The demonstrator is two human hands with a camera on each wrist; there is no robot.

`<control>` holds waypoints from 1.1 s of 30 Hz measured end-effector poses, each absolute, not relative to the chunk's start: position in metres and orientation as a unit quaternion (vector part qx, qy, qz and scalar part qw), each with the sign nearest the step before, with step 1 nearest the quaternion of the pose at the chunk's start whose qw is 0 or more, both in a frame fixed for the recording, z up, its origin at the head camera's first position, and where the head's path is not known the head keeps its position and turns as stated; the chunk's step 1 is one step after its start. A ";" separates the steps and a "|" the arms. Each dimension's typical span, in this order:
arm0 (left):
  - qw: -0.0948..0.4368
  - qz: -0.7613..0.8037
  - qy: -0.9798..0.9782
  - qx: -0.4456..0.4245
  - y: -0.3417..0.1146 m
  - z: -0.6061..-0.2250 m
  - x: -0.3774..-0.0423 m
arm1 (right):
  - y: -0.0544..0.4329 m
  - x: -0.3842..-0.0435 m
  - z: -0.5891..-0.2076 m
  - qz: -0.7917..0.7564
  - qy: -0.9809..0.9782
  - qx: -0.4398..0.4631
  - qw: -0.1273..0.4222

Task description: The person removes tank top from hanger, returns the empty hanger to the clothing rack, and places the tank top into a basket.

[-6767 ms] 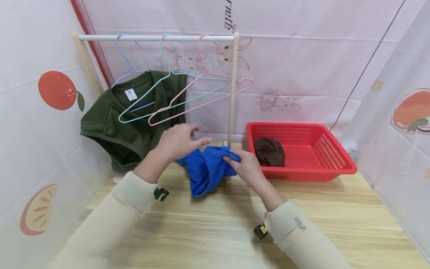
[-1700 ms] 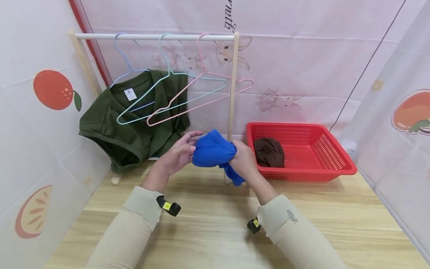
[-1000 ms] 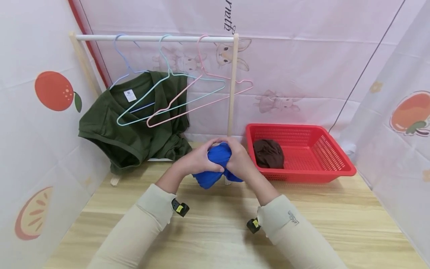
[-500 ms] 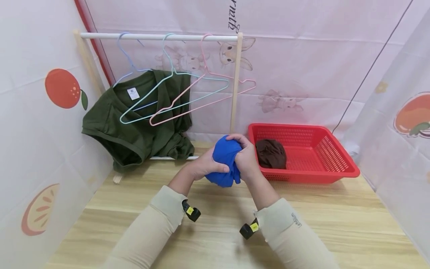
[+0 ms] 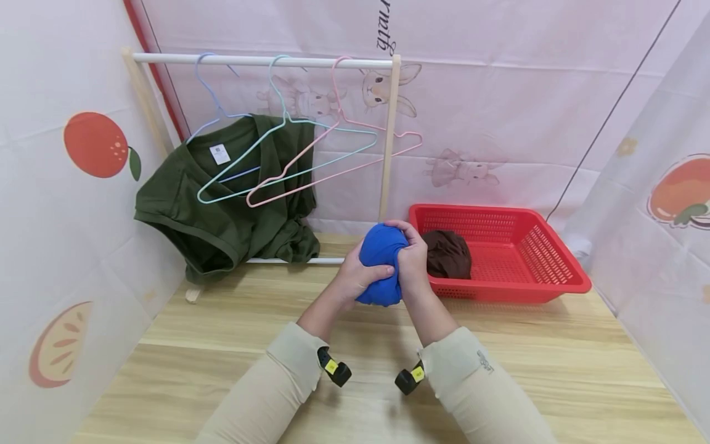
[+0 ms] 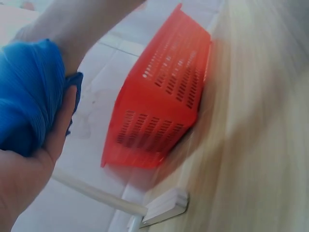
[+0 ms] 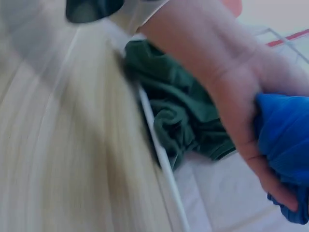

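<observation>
A blue cloth bundle (image 5: 383, 246), rolled into a tight ball, is held up over the table between both hands. My left hand (image 5: 353, 275) grips its left side, the thumb laid across the front. On the other side my right hand (image 5: 413, 259) curls round it, fingers over the top. In the left wrist view the blue cloth (image 6: 29, 87) fills the left hand (image 6: 24, 179), and folds stand out on its surface. A loose edge of the blue cloth (image 7: 289, 130) pokes out below the fingers of the right hand (image 7: 236, 101) in the right wrist view.
A red basket (image 5: 510, 288) on the right holds a brown cloth bundle (image 5: 448, 254). Behind to the left, a rack (image 5: 261, 60) carries a dark green garment (image 5: 216, 203) on a blue hanger (image 5: 208, 92), plus a bare mint hanger (image 5: 238, 159) and pink hanger (image 5: 318, 183).
Loose and hanging earlier, the blue cloth has become a compact ball. My left hand, open above it at first, now grips it. Both hands have shifted slightly right with it.
</observation>
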State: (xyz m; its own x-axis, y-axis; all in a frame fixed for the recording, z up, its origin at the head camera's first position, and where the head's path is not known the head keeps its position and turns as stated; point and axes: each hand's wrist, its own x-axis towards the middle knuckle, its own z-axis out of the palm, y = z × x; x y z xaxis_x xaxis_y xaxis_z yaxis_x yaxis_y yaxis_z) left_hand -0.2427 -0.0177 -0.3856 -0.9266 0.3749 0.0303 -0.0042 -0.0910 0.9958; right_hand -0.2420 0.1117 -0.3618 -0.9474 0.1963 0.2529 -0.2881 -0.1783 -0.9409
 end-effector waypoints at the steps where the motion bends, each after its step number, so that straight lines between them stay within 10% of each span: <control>1: 0.127 0.724 0.666 0.129 -0.017 -0.387 -0.242 | 0.113 -0.243 -0.364 0.750 -0.639 0.049 0.163; 9: 0.101 0.714 0.691 0.049 -0.021 -0.391 -0.244 | 0.128 -0.251 -0.367 0.534 -0.811 0.106 0.213; 23: 0.114 0.707 0.696 0.052 -0.018 -0.385 -0.249 | 0.143 -0.239 -0.364 0.650 -0.755 0.015 0.085; 33: -0.009 0.684 0.729 -0.006 -0.024 -0.379 -0.260 | 0.127 -0.218 -0.368 0.599 -0.774 0.186 0.083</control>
State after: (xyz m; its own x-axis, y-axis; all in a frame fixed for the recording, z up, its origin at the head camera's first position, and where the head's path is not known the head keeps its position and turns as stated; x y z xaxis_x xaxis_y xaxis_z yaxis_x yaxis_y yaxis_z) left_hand -0.2601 -0.0241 -0.3787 -0.9998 -0.0211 0.0053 0.0039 0.0633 0.9980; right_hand -0.2181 0.1271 -0.3677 -0.9171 -0.1893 0.3509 -0.3872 0.2128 -0.8971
